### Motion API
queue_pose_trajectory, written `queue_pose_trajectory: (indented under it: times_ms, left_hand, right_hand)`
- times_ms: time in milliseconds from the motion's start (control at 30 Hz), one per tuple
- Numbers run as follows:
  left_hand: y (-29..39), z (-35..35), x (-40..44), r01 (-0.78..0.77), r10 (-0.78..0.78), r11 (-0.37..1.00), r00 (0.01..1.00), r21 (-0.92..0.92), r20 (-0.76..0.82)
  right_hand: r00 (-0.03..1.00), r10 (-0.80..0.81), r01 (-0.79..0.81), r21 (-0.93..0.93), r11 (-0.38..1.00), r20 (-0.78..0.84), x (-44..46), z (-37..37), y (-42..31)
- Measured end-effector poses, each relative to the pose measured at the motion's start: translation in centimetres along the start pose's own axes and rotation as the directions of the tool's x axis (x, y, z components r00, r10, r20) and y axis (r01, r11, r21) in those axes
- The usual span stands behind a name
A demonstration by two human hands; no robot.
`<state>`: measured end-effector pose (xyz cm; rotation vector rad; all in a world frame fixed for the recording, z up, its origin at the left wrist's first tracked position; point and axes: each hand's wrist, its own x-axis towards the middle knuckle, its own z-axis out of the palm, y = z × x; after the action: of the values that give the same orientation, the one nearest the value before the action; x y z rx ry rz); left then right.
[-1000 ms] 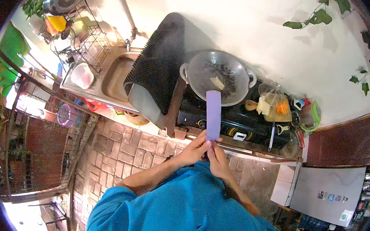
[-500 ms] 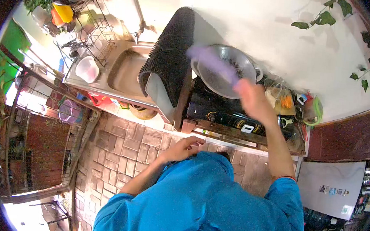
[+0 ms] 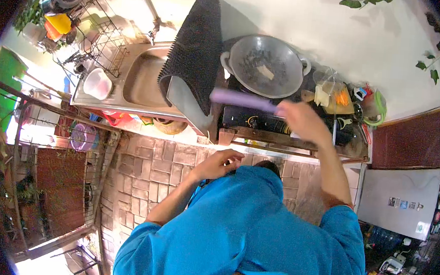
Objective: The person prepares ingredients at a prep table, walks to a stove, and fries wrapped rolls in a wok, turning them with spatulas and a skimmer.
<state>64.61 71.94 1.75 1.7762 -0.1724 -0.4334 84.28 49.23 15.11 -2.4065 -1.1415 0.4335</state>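
Note:
My right hand (image 3: 304, 122) is closed round the handle end of a purple flat-bladed utensil (image 3: 243, 100), blurred by motion, its blade pointing left. The blade passes over the stove's front, just below a grey two-handled wok (image 3: 243, 77). A pale piece (image 3: 265, 71) lies inside the wok among dark marks. In front of my body, near the counter edge, my left hand (image 3: 221, 163) hangs with fingers loosely curled and apart, holding nothing.
Left of the stove (image 3: 242, 119) stands a black studded mat (image 3: 198, 48), beside the sink (image 3: 147, 80) and a white bowl (image 3: 98, 84). A board with orange shreds (image 3: 341, 98) lies right of the wok. A dish rack (image 3: 101, 40) is at the far left.
My hands were together on the purple utensil; they have separated. My right hand carried it up over the wok, then lower to the stove front. My left hand let go.

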Motion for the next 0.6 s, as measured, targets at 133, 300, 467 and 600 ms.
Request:
queue_pose_trajectory:
  times_ms: [133, 300, 467, 600]
  left_hand:
    - [0.3, 0.5, 0.2, -0.043, 0.041, 0.997, 0.999, 0.063, 0.033]
    - [-0.4, 1.4, 0.8, -0.039, 0.037, 0.996, 0.999, 0.075, 0.023]
    - [0.6, 2.2, 1.1, 0.043, -0.044, 0.985, 0.999, 0.168, -0.001]
    - [1.1, 3.0, 2.1, 0.075, -0.067, 0.986, 0.996, 0.15, -0.056]
  right_hand:
    - [0.726, 0.364, -0.476, -0.045, 0.878, -0.583, 1.5, -1.8, 13.0]
    - [0.966, 0.022, -0.038, -0.055, 0.998, -0.256, -0.7, 0.8, 4.3]
    - [0.965, -0.007, -0.014, -0.077, 0.997, -0.262, -1.8, -0.7, 7.5]
    - [0.803, 0.312, -0.424, -0.119, 0.898, -0.508, -0.9, -3.8, 12.7]
